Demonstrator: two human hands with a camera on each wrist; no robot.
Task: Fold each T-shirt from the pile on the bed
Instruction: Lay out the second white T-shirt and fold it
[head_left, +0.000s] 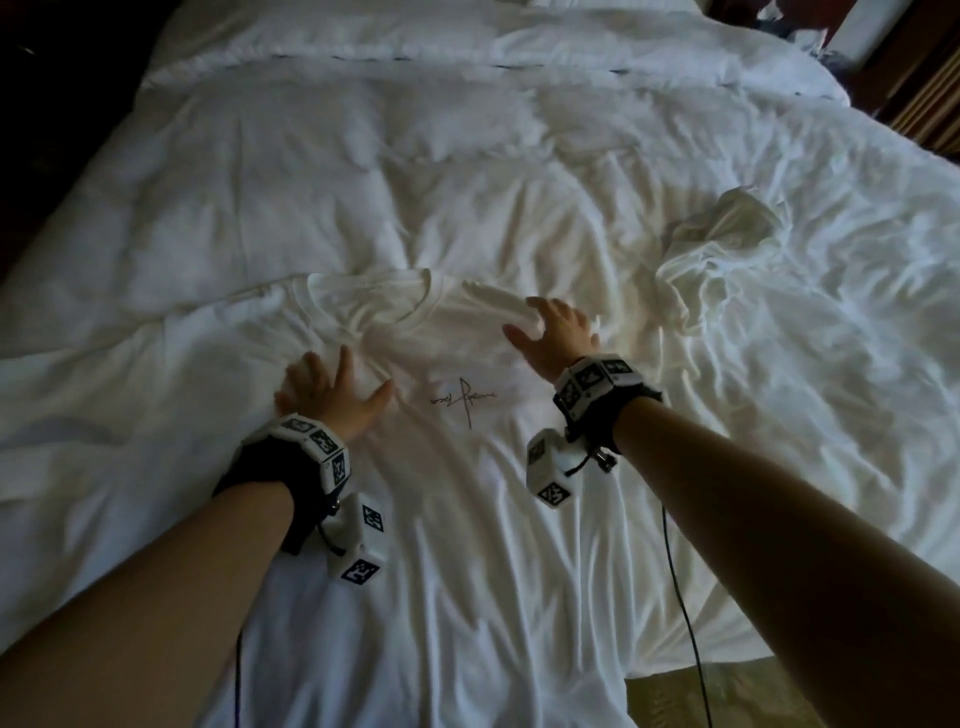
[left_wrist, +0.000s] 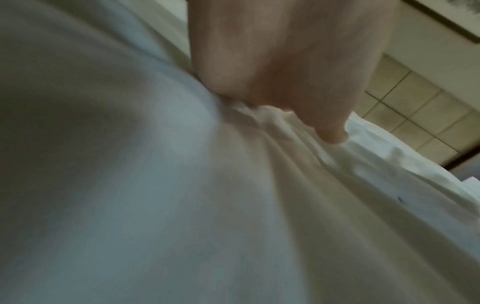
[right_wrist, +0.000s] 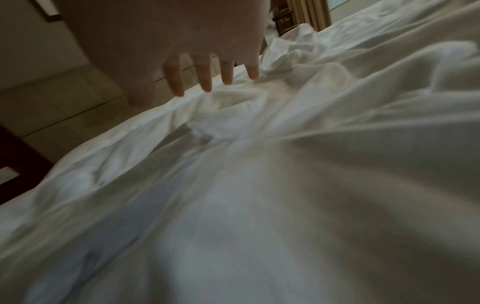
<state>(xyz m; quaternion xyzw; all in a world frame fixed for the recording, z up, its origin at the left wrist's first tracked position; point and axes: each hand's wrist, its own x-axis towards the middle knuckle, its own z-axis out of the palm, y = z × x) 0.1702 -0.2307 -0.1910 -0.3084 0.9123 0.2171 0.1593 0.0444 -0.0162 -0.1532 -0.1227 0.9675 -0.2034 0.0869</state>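
Note:
A white T-shirt (head_left: 467, 467) with a small black signature print (head_left: 465, 402) lies spread front up on the bed, its collar (head_left: 369, 296) pointing away from me. My left hand (head_left: 332, 389) lies flat on the shirt's left chest, fingers spread, with wrinkles bunched under it (left_wrist: 259, 115). My right hand (head_left: 550, 332) is open with fingers spread at the shirt's right shoulder. In the right wrist view its fingertips (right_wrist: 207, 86) reach the cloth (right_wrist: 259, 185). Neither hand holds anything.
A crumpled white garment (head_left: 722, 249) lies on the bed to the right of the spread shirt. The white duvet (head_left: 363, 156) stretches ahead to the pillows (head_left: 415, 31). Carpet (head_left: 727, 691) shows at the bottom right, dark wooden furniture (head_left: 930, 78) at the top right.

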